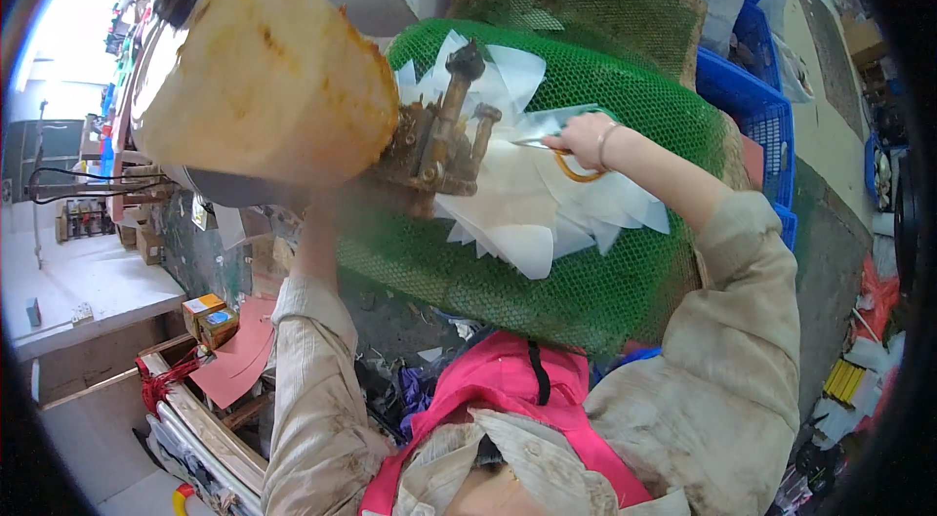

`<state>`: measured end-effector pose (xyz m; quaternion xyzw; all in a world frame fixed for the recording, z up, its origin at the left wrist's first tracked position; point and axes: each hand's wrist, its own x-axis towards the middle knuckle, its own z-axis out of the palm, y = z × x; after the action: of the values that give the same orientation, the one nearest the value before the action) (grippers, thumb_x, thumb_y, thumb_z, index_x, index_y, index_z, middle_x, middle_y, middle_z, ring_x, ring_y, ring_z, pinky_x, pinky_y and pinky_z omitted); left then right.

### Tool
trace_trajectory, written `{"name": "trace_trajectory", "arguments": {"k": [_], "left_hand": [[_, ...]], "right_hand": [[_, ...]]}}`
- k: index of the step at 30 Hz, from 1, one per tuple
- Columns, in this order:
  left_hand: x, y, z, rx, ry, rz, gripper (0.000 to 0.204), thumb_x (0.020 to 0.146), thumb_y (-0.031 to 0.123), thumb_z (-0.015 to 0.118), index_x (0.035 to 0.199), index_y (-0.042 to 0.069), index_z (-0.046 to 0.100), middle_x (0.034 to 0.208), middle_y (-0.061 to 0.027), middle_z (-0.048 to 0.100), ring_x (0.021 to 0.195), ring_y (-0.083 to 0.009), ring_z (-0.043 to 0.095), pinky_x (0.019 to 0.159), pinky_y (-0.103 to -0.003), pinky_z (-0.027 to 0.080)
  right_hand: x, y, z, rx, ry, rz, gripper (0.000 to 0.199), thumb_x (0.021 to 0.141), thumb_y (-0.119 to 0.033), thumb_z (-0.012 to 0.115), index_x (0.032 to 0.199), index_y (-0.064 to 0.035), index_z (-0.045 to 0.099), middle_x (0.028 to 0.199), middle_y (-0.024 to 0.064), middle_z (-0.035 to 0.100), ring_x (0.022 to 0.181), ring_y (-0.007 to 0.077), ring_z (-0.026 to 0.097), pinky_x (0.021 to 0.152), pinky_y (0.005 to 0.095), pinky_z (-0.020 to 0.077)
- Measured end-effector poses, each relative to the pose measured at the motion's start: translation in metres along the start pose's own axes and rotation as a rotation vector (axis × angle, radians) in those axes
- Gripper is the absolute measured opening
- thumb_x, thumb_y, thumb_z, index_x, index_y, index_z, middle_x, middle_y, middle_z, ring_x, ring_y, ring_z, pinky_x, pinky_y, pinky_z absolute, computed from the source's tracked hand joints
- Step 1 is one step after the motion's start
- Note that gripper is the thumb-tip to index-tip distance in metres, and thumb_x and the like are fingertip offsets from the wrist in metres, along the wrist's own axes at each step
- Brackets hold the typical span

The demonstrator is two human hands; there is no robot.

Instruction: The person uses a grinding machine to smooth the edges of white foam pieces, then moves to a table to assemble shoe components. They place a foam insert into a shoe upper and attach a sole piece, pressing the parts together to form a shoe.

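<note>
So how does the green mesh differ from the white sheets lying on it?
The green mesh is an open net full of holes; the white sheets are solid and smooth. The mesh is one broad cover draped beneath, while the sheets are several smaller pointed pieces, overlapping on top. The right hand rests on the sheets, not on bare mesh. Both are thin, flexible layers spread over the same surface.

one tan roll (264,67), one green mesh (625,106), two small boxes (210,316)

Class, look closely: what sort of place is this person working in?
Probably a small, cluttered workshop. Clues: blue plastic crates, a rusty metal fitting by green mesh, and white cut sheets.
</note>
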<state>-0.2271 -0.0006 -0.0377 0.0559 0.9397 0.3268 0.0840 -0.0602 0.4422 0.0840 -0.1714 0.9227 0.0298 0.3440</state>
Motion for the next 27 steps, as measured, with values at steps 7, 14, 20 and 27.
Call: {"name": "trace_trajectory", "arguments": {"k": [7, 14, 20, 27], "left_hand": [[0.003, -0.006, 0.014, -0.008, 0.031, 0.073, 0.030, 0.083, 0.016, 0.048, 0.110, 0.001, 0.046, 0.106, -0.0135, 0.051, 0.092, -0.0249, 0.051, 0.076, -0.035, 0.042], [0.000, 0.004, 0.011, -0.079, 0.050, 0.125, 0.029, 0.083, 0.015, 0.049, 0.108, 0.000, 0.047, 0.103, -0.0139, 0.054, 0.089, -0.0251, 0.053, 0.074, -0.035, 0.042], [0.044, -0.036, 0.022, 0.229, 0.080, 0.282, 0.028, 0.082, 0.018, 0.049, 0.106, 0.002, 0.050, 0.097, -0.0146, 0.056, 0.083, -0.0248, 0.054, 0.070, -0.036, 0.043], [0.011, 0.003, 0.010, 0.010, -0.053, 0.222, 0.024, 0.082, 0.015, 0.050, 0.093, -0.006, 0.048, 0.082, -0.0105, 0.056, 0.077, -0.0215, 0.057, 0.073, -0.034, 0.046]], "right_hand": [[-0.108, -0.017, 0.089, 0.188, 0.115, 0.176, 0.045, 0.071, -0.010, 0.052, 0.113, -0.0259, 0.050, 0.083, 0.0121, 0.055, 0.074, 0.0275, 0.058, 0.062, 0.0382, 0.0473], [-0.099, -0.133, 0.069, 0.426, 0.525, 0.248, 0.035, 0.076, -0.023, 0.049, 0.111, -0.0229, 0.052, 0.079, 0.0142, 0.054, 0.067, 0.0300, 0.056, 0.059, 0.0405, 0.0459], [-0.079, -0.166, 0.123, 0.540, 0.361, 0.372, 0.036, 0.076, -0.020, 0.045, 0.111, -0.0231, 0.052, 0.077, 0.0151, 0.057, 0.073, 0.0302, 0.057, 0.062, 0.0401, 0.0452], [-0.107, -0.115, 0.162, 0.487, 0.460, 0.840, 0.043, 0.074, -0.014, 0.049, 0.114, -0.0308, 0.051, 0.071, 0.0155, 0.056, 0.067, 0.0297, 0.056, 0.061, 0.0401, 0.0460]]}}
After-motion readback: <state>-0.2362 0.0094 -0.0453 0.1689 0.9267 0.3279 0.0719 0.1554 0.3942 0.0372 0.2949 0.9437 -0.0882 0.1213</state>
